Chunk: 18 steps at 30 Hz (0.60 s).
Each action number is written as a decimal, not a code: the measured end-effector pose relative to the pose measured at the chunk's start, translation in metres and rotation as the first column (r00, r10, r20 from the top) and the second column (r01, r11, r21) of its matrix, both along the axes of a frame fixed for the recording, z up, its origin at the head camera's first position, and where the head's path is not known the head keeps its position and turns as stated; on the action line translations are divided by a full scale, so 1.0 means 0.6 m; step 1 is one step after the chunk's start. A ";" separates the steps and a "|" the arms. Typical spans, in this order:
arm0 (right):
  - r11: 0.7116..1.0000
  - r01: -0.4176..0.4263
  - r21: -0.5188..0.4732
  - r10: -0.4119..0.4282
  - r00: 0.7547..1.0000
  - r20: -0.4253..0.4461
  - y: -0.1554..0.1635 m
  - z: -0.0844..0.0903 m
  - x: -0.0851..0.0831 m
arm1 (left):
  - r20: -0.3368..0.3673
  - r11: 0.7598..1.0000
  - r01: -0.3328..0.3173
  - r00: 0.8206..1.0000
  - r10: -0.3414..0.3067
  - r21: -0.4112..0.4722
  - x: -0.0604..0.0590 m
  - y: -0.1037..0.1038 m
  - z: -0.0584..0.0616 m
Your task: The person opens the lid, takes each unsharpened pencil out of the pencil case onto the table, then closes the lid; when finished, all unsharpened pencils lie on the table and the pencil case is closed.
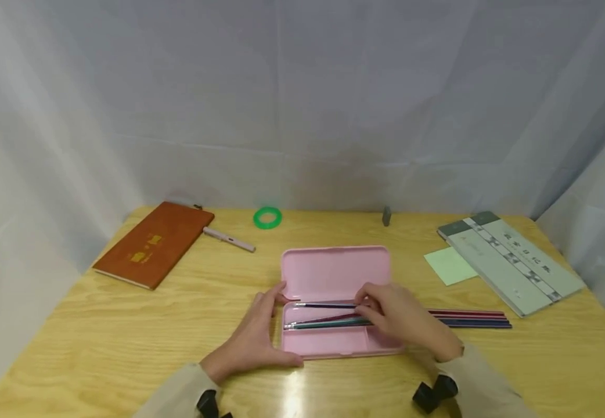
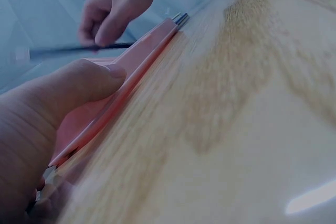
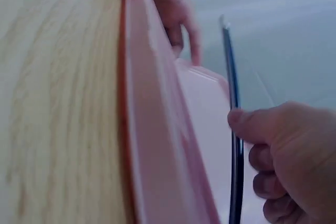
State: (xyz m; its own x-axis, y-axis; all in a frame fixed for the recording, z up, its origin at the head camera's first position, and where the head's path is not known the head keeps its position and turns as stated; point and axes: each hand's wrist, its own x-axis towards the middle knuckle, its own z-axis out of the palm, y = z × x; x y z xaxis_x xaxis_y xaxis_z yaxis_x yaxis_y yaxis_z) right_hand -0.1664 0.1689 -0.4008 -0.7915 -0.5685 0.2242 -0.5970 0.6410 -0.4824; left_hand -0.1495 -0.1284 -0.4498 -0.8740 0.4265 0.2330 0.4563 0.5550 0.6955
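A pink pencil case (image 1: 335, 273) lies with its lid raised at the back, near the table's front. My left hand (image 1: 255, 334) grips its left end, the thumb (image 2: 102, 80) against the front wall and the fingers round toward the back. Over the tray, my right hand (image 1: 399, 313) pinches a dark blue pencil (image 3: 231, 77) between thumb and curled fingers. Its metal-tipped end points left in the head view. Several pencils (image 1: 318, 325), teal and dark red among them, lie in the tray below, their right ends hidden by the right hand.
Several more pencils (image 1: 477, 321) lie right of the case. Behind them are a green sticky note (image 1: 450, 266) and a grey-green notebook (image 1: 522, 264). A brown notebook (image 1: 156, 244), a pen (image 1: 229, 239), green tape (image 1: 267, 218) and a small grey block (image 1: 386, 216) lie further back.
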 end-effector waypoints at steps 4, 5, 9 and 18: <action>0.980 -0.025 -0.196 0.017 0.999 -0.043 0.029 0.020 0.021 | 0.022 1.000 -0.001 1.000 0.001 0.007 0.001 -0.002 0.000; 0.974 -0.025 -0.224 0.012 0.998 -0.061 0.036 0.026 0.026 | 0.025 1.000 -0.007 1.000 0.007 0.008 0.001 -0.002 0.000; 0.966 0.008 -0.259 -0.034 0.995 -0.098 0.074 0.039 0.046 | 0.027 1.000 -0.020 0.999 0.020 0.004 0.001 -0.003 0.000; 0.981 0.152 -0.118 -0.164 0.981 -0.100 0.206 -0.012 0.085 | 0.015 1.000 -0.003 1.000 0.003 0.002 0.000 0.002 0.000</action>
State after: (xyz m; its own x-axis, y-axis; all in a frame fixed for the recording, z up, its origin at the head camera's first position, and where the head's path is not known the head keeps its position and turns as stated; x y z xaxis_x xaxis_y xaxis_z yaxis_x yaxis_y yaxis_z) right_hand -0.1151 0.2927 -0.4078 -0.8370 -0.4052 0.3677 -0.5449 0.6786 -0.4925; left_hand -0.1496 -0.1275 -0.4496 -0.8786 0.4237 0.2204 0.4440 0.5546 0.7038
